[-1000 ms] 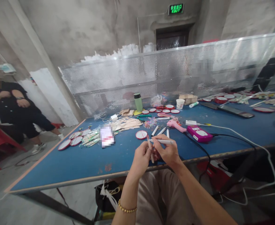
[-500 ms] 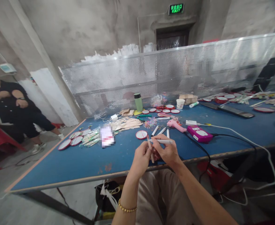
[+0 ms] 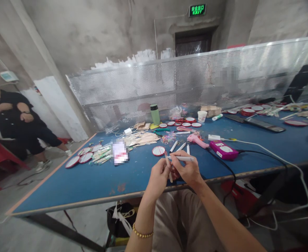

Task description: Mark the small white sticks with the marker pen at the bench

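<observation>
Pinched upright in my left hand [image 3: 158, 176] is a flat wooden craft stick [image 3: 167, 160] with a reddish upper end. My right hand [image 3: 187, 170] grips a white marker pen [image 3: 184, 158], its tip touching or very close to the stick. Beyond my hands several more markers [image 3: 180, 146] lie on the blue table [image 3: 133, 171]. A round white disc with a red rim [image 3: 158, 151] rests just left of the stick. Small colourful rubber bands [image 3: 169, 138] are heaped behind the markers. To the right lies a pink glue gun [image 3: 198, 140].
Many wooden sticks [image 3: 143, 138] and a phone [image 3: 120, 153] lie to the left. A magenta box [image 3: 223, 149] with cables sits at right. At the back stand a green bottle [image 3: 155, 115] and a paper cup [image 3: 202, 116], before a perforated metal screen [image 3: 133, 91]. A person [image 3: 14, 119] stands far left.
Almost nothing differs. Both hands keep the same grip on the stick and the marker pen.
</observation>
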`<state>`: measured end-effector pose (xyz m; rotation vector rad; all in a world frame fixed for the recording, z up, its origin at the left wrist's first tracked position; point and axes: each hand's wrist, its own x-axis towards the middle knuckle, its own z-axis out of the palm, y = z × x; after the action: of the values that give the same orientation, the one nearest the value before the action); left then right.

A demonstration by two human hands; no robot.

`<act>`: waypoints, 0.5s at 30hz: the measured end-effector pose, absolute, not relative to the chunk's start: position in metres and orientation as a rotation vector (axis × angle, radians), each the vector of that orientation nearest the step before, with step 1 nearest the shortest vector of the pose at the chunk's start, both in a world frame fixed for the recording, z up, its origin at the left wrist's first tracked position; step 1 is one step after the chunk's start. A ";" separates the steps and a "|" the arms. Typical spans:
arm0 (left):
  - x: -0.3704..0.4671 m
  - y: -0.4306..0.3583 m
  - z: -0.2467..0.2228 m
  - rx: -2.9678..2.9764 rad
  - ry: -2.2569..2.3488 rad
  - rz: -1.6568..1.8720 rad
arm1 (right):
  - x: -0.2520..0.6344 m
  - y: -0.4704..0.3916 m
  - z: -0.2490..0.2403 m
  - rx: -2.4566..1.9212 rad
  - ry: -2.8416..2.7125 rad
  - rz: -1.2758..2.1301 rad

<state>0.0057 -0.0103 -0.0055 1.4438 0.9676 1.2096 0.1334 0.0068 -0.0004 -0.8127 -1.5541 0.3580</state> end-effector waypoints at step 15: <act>0.006 -0.011 -0.005 1.379 0.947 1.196 | 0.133 0.007 -0.001 -0.799 -1.511 0.330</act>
<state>0.0063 -0.0110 -0.0051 1.3795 0.9471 1.1964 0.1330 0.0071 -0.0007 -0.7989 -1.5108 0.3296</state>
